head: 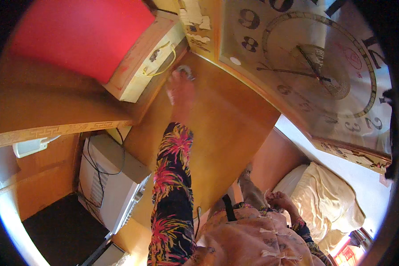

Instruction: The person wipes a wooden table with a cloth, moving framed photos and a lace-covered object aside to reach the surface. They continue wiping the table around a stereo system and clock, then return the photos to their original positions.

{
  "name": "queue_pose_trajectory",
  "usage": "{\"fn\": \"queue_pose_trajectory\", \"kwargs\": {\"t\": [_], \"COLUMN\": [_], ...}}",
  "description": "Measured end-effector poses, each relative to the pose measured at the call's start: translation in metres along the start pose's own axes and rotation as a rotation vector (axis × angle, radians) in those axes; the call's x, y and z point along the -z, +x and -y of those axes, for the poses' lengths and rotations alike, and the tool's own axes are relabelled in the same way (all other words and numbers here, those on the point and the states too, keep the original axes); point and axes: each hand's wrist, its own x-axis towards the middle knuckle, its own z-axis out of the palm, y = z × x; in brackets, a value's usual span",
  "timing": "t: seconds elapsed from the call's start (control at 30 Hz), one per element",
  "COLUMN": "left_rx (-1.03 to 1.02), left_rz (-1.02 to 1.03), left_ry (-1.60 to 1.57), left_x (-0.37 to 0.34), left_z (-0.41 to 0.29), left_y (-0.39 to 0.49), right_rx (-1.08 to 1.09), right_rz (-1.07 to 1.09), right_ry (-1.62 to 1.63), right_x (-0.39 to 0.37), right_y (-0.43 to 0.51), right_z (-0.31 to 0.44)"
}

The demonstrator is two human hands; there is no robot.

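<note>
My left hand (179,88), at the end of a dark sleeve with bright flower bursts, reaches across a brown wooden panel (216,113). Blurred by motion, it grips a crumpled grey piece, likely a cloth (185,71), against the panel near its upper corner. Just left of that hand, a yellow cord loop (163,66) hangs on a pale wooden board (143,71). My right hand (281,201) is low beside my body, fingers curled in front of my pale, knot-buttoned top (252,236). Whether anything lies in those fingers cannot be made out.
A large clock (306,73) stands along the panel's right edge. Red surface (83,33) fills the upper left. Below it, a boxy white appliance (116,183) with loose black cables (99,173) sits near a white power strip (31,146). Cream cloth (326,199) drapes something at right.
</note>
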Motion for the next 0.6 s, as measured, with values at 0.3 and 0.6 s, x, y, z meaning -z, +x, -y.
{"fn": "queue_pose_trajectory", "kwargs": {"t": [0.3, 0.6], "left_rx": [0.458, 0.329], "left_rz": [0.195, 0.107], "left_ry": [0.055, 0.269], "left_x": [0.038, 0.005], "left_z": [0.105, 0.179], "left_y": [-0.177, -0.202], "right_rx": [0.297, -0.096], "right_rz": [0.114, 0.147], "right_ry": [-0.515, -0.186], "right_x": [0.019, 0.037], "right_y": [0.008, -0.001], "right_z": [0.043, 0.065]}}
